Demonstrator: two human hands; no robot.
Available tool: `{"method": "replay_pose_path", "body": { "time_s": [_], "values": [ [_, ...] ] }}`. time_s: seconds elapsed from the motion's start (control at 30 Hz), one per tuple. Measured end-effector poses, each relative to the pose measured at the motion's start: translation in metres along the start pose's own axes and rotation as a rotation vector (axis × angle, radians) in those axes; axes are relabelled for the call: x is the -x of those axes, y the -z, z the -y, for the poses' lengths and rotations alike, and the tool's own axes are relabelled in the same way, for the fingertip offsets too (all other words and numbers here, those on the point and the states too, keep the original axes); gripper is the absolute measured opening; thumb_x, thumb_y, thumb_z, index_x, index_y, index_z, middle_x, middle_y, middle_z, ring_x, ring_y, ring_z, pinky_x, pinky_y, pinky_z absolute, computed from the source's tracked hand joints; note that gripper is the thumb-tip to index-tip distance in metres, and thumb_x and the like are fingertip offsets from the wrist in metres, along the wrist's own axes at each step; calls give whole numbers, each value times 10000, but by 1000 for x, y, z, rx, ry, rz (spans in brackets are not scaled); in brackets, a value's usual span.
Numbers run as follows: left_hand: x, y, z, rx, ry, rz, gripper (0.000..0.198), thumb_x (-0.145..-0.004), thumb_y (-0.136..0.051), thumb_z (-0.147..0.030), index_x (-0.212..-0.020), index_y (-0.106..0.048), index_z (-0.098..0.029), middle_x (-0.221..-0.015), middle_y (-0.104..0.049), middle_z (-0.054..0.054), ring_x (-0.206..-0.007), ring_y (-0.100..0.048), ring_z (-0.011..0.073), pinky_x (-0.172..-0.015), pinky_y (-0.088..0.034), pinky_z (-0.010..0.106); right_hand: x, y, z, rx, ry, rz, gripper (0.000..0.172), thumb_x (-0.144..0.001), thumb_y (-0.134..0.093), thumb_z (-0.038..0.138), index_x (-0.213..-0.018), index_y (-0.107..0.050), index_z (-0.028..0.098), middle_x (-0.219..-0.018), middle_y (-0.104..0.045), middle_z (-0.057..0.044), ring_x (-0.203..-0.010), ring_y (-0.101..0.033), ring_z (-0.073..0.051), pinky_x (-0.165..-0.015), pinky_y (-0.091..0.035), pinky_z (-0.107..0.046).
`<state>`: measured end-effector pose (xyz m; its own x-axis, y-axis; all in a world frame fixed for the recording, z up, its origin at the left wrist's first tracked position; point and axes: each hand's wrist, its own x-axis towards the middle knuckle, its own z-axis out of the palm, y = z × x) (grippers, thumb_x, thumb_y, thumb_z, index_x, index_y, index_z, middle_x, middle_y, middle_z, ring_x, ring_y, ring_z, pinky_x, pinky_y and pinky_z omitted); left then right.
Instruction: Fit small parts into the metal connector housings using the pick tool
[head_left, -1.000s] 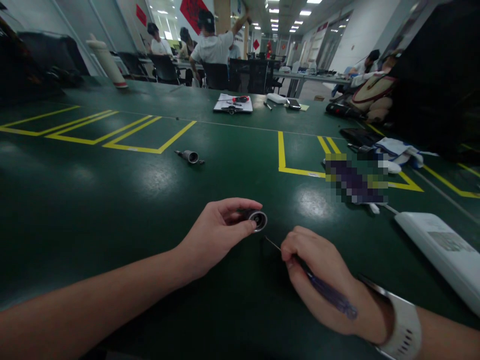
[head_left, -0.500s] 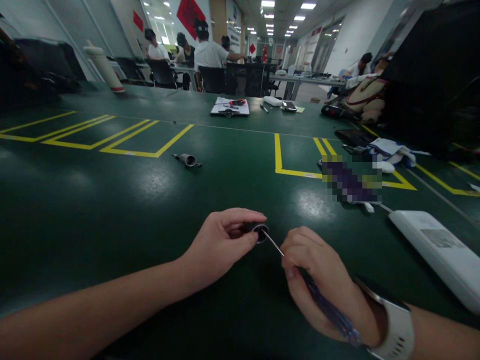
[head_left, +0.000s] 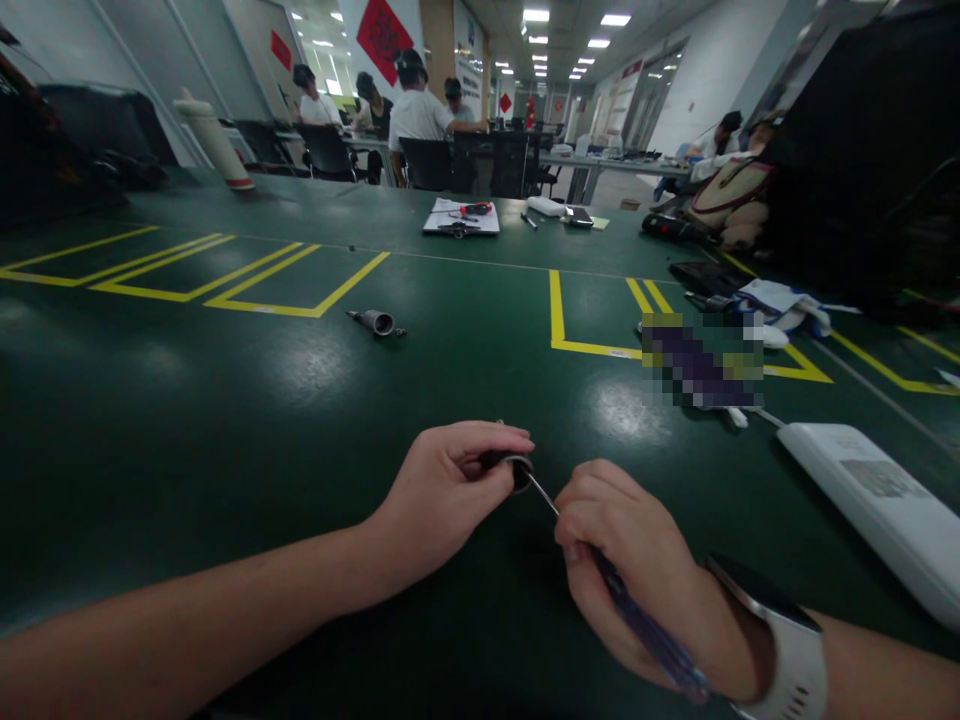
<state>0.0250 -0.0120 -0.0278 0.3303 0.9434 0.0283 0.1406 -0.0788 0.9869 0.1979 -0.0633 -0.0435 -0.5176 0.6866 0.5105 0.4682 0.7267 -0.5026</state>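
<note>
**Desk:** What sits closest to the lens?

**Photographer:** The right hand [head_left: 645,580], at 5 o'clock in the frame, with a white wristband [head_left: 787,650] behind it. Its fingers are curled tight around a blue-handled screwdriver [head_left: 649,630]. The thin shaft runs out toward 10 o'clock.

**Desk:** And where does the tip meet?

**Photographer:** It meets a small round metal part [head_left: 517,468] just beyond the knuckles, at 10 o'clock from that hand. The left hand [head_left: 450,490] pinches the part between thumb and fingertips, at that hand's own 2 o'clock. The part is low over the green table [head_left: 225,420]; whether it touches the surface cannot be told.

**Desk:** Farther out?

**Photographer:** A white flat device [head_left: 877,500] lies at 3 o'clock, well apart from the hands. A loose metal cylinder [head_left: 375,321] rests at 11 o'clock, beside yellow floor-style tape lines [head_left: 559,310]. A clipboard [head_left: 461,215] with small tools on it sits at 12 o'clock near the table's far edge. Beyond it, seated people [head_left: 416,110] work at another table.
</note>
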Motion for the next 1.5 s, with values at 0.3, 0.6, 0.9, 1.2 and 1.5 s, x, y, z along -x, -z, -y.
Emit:
{"method": "replay_pose_path", "body": {
  "time_s": [0.3, 0.6, 0.9, 1.2, 1.5],
  "values": [
    [-2, 1, 1, 18, 10, 0, 182, -669, -593, -106, -805, -701, -158, -906, -720, 35, -837, -669, 173, -758, -556, 285, -2, -2, 3, 48, -21, 16, 251, -743, -391, -32, -863, -426, 186, -747, -506, -16, -689, -437, -155, -612, -353, -298],
    [-1, 2, -2, 0, 24, 2, 204, -681, -600, -108, -858, -695, -149, -925, -718, 38, -825, -673, 165, -748, -561, 275, -1, -4, 5, 60, -13, -30, 261, -734, -406, -42, -871, -427, 180, -764, -517, -19, -707, -445, -153, -626, -367, -295],
    [-2, 3, 1, 49, 32, -5, 181, -669, -605, -113, -823, -691, -153, -905, -715, 40, -824, -668, 173, -756, -557, 298, 0, -3, 3, 52, -30, 65, 237, -750, -436, 2, -909, -456, 177, -816, -534, -33, -731, -469, -169, -644, -378, -320],
    [-11, 9, 11, -10, 4, 9, 220, -711, -610, -155, -929, -638, -147, -952, -678, 52, -928, -636, 190, -842, -516, 347, 0, -3, 8, -33, 9, -51, 207, -743, -442, 1, -839, -450, 184, -726, -533, -5, -689, -476, -143, -648, -383, -309],
    [-13, 14, 14, -30, 43, 110, 371, -677, -629, -90, -1033, -575, -180, -1031, -620, 55, -980, -612, 200, -861, -511, 392, -5, -3, 4, 41, -180, -161, 117, -818, -466, 92, -821, -454, 208, -693, -511, 5, -598, -494, -128, -536, -395, -248]
  ]
}}
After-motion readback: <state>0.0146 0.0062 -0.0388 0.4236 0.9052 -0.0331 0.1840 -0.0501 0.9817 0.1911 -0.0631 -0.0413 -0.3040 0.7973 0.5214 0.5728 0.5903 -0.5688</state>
